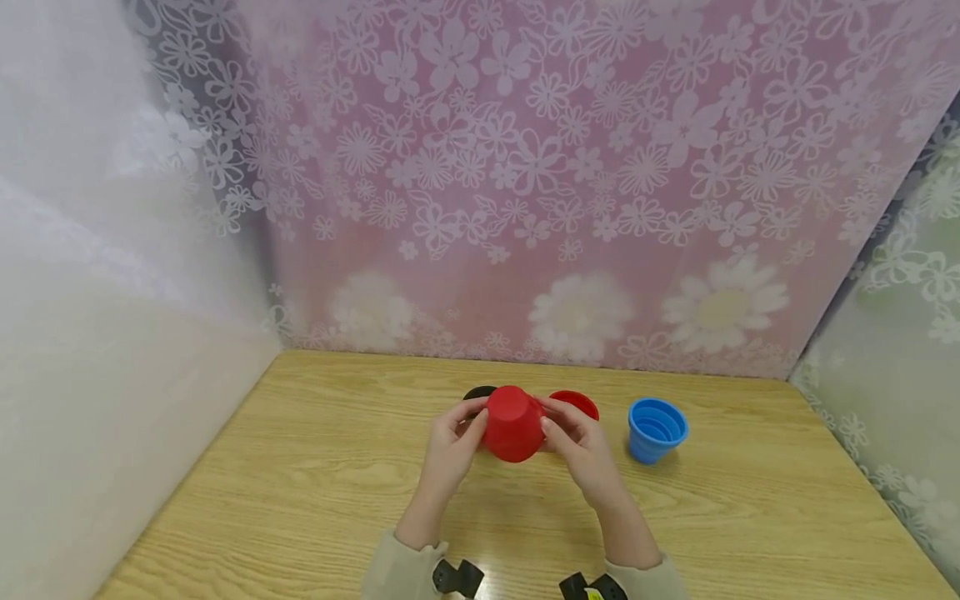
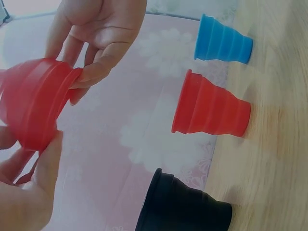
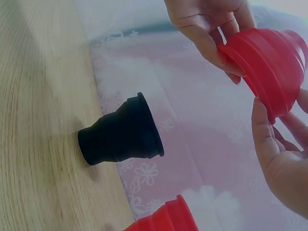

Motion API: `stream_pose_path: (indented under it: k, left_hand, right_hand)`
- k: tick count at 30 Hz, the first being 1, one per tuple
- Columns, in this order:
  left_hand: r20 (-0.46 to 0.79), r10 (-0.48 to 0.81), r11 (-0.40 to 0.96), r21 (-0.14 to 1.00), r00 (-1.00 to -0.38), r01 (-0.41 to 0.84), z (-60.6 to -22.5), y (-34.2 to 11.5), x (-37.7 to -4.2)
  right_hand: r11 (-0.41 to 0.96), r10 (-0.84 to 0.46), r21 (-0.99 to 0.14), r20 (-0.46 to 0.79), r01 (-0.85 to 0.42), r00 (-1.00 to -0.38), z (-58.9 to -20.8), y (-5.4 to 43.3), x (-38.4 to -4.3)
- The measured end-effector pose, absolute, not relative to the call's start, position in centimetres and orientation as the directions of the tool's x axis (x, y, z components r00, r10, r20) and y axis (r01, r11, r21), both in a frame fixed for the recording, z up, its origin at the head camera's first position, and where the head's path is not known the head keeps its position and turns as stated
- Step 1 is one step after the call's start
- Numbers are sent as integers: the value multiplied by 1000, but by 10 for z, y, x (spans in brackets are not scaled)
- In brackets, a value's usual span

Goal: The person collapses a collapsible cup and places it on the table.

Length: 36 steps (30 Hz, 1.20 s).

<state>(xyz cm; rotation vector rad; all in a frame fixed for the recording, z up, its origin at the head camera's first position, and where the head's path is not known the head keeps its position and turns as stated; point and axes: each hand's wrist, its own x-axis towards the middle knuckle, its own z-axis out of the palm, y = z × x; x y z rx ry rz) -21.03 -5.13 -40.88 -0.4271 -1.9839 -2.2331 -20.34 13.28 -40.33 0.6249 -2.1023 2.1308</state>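
A red collapsible cup (image 1: 513,423) is held up above the table, turned over so that its base faces up toward the head camera. My left hand (image 1: 450,452) pinches it on one side, thumb and fingers at the rim. On the other side my right hand (image 1: 587,454) grips it the same way. Both wrist views show its ridged wall (image 2: 36,103) and rim, tilted between the two hands. Behind the hands stand a black collapsible cup (image 3: 122,130) and a second red cup (image 2: 211,106), both upright and partly hidden in the head view.
To the right of the hands, a blue collapsible cup (image 1: 656,429) stands upright on the wooden table (image 1: 300,483). A pink flowered curtain (image 1: 480,200) hangs along the table's back edge, with pale sheets at the left (image 1: 135,292) and right (image 1: 900,358).
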Motion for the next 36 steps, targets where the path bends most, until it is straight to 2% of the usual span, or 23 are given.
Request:
stream_pose_path:
  k: [7,12,20,29,36]
  left_hand:
    - [290,303,-260,942,-908,214,-409,-56,-209]
    - [311,362,-295,933,-879,209,-409,-58,-210]
    - [319,362,-299,930,-876,215,-406,-58,-208]
    - [267,307,-256,948,-913,191,-403,-55,-206]
    - [278,243,-176,955,-929,240,-404,-52,-206]
  right_hand:
    - [-42,-143,-957,292,-289,-946,-399,133,-202]
    - [-41,-96,-964,266,-263,-959,-398,131,-202]
    - [-24,-28,-970,241,-241,-970,-397,127,-202]
    - [5,-27,-972,235,-236,-972,-399,126,-202]
    - [17,-31,-964,264,-264,-964,-402,123,-202]
